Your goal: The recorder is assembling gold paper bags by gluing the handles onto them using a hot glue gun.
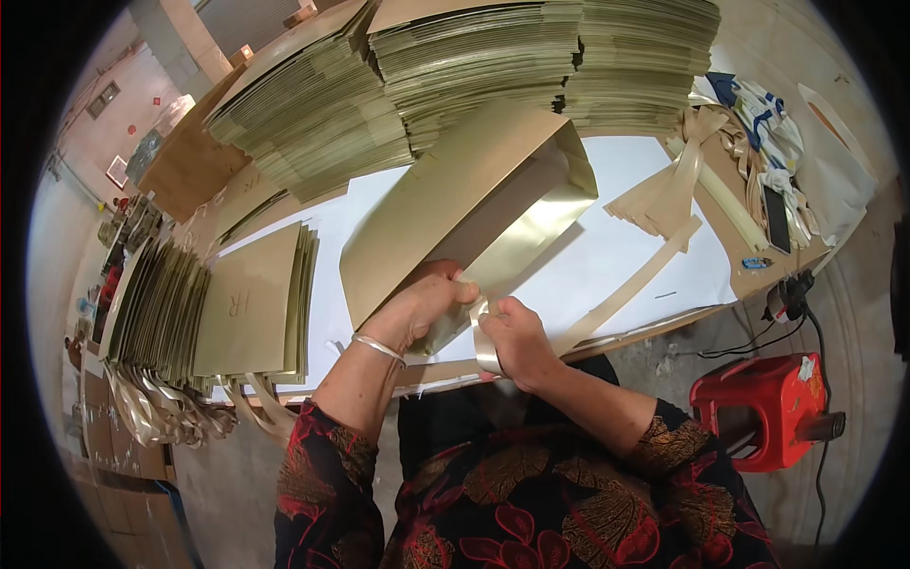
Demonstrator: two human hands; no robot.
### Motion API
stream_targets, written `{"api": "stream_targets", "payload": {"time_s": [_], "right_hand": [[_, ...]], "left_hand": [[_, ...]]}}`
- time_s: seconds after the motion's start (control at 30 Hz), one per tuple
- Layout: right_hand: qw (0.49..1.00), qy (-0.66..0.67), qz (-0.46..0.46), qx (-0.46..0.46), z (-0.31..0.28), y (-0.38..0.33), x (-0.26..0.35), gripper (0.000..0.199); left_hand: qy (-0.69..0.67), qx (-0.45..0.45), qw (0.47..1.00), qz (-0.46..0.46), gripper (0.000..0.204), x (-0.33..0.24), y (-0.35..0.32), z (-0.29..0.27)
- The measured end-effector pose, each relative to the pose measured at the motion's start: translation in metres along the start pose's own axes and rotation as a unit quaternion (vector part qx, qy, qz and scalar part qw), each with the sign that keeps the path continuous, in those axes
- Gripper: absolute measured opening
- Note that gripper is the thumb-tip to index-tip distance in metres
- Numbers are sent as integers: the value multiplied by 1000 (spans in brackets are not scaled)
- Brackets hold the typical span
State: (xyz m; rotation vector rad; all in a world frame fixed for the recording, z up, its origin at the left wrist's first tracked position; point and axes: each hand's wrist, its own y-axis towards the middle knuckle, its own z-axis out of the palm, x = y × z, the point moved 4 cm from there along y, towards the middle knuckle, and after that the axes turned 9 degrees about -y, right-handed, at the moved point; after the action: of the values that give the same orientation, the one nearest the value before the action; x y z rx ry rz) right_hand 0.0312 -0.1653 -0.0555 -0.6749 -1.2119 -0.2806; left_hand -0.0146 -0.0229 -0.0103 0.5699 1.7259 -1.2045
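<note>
A gold paper bag (436,190) lies opened out on its side, its mouth toward me. My left hand (422,308) reaches into the mouth, fingers closed on the bag's near rim; a silver bangle circles that wrist. Just right of it, my right hand (519,337) is closed in a pinch on a shiny gold ribbon (485,351) at the rim. How the ribbon meets the bag is hidden by my fingers. A longer ribbon strip (626,290) runs from beside my right hand to a tied bundle of ribbons (668,194).
White paper (654,261) covers the table. Tall stacks of flat gold bags (474,62) stand at the back. More bags with ribbon handles (251,313) stand at left. A phone (776,220) and blue cutter (756,263) lie at right, beyond them a red stool (773,403).
</note>
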Motion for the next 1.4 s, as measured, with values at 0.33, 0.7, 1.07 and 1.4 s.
{"api": "stream_targets", "payload": {"time_s": [0.33, 0.7, 1.07, 1.4], "right_hand": [[999, -29, 29, 17, 1, -1, 9, 23], [825, -508, -158, 189, -9, -47, 31, 27], [633, -579, -512, 42, -149, -282, 194, 23], [962, 16, -273, 21, -124, -118, 155, 20]], "left_hand": [[-26, -27, 999, -2, 36, 5, 0, -4], [108, -131, 984, 57, 27, 4, 9, -31], [232, -200, 947, 100, 24, 32, 45, -63], [437, -203, 867, 129, 30, 18, 35, -50]]}}
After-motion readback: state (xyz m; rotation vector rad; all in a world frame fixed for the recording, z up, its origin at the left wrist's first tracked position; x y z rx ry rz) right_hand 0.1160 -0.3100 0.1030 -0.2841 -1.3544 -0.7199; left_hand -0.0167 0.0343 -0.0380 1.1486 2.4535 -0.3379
